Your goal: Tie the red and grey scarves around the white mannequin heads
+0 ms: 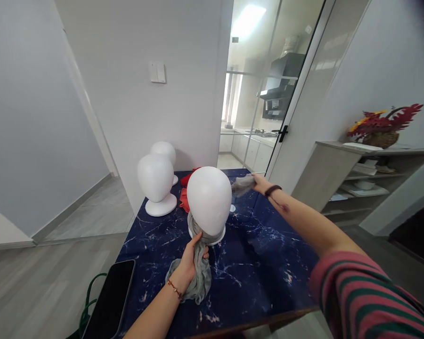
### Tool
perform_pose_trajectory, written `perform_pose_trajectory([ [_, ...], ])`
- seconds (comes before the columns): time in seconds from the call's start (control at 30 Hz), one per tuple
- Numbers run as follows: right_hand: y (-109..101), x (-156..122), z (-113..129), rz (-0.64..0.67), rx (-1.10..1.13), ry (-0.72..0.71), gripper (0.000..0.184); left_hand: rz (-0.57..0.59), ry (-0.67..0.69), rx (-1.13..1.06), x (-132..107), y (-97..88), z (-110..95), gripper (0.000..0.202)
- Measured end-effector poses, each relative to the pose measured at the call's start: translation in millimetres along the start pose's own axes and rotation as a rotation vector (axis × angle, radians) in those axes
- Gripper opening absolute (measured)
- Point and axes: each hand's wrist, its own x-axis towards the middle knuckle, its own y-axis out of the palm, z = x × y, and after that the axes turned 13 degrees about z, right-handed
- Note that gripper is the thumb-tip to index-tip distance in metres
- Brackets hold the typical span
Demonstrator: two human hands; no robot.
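Observation:
A white foam mannequin head [210,197] stands upright in the middle of the blue marbled table [254,263]. A grey scarf [199,270] is wrapped around its neck, and one end lies bunched on the tabletop in front. My left hand [191,259] is closed around the scarf just below the neck. Out to the right and behind the head, my right hand [260,182] grips the scarf's other part, which stretches out blurred from behind the head. The back of the neck is hidden from me.
Two more white foam heads [156,176] stand at the back left. Red cloth [184,200] lies behind the middle head. A black phone-like device [111,296] with a green cord sits at the front left edge. Beyond are a glass door [257,94] and a shelf [360,188] with a flower basket.

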Motion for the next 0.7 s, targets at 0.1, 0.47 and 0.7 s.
perform_pose_trajectory([
  [0.1, -34.0, -62.3, -47.8, 0.054, 0.095, 0.208, 0.037, 0.005, -0.015, 0.008, 2.5, -3.8, 0.6, 0.022],
  [0.47, 56.3, -213.3, -97.1, 0.978, 0.194, 0.277, 0.046, -0.064, -0.085, 0.116, -3.9, 6.8, -6.2, 0.027],
  [0.7, 131.9, -156.3, -124.6, 1.025, 0.352, 0.085, 0.042, -0.008, -0.100, 0.472, -28.3, 17.2, -14.8, 0.011],
])
